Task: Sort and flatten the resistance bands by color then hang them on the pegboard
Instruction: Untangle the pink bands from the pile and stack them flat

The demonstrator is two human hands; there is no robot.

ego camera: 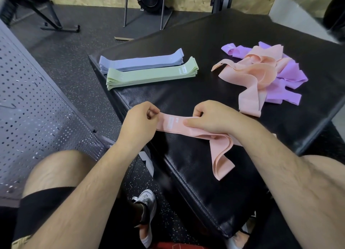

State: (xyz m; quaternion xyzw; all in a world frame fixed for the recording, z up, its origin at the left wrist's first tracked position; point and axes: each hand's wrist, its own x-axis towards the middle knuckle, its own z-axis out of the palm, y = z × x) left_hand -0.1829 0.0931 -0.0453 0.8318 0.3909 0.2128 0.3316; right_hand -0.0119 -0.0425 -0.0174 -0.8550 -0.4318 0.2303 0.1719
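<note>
At frame centre, the left hand (139,119) and right hand (211,118) pinch a soft, light pink band (172,126) in curled fingers (153,112) just above the black surface (205,43). Limp and stretchy, it likely flattens best when gripped near both ends.

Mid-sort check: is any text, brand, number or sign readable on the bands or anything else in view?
No text is readable.
Pink band nearest the camera: white printed marks, too blurred to read.
Green stack: white label near the top band's right end, too small to read.
Blue stack: faint mark on the top band, unreadable.
</note>
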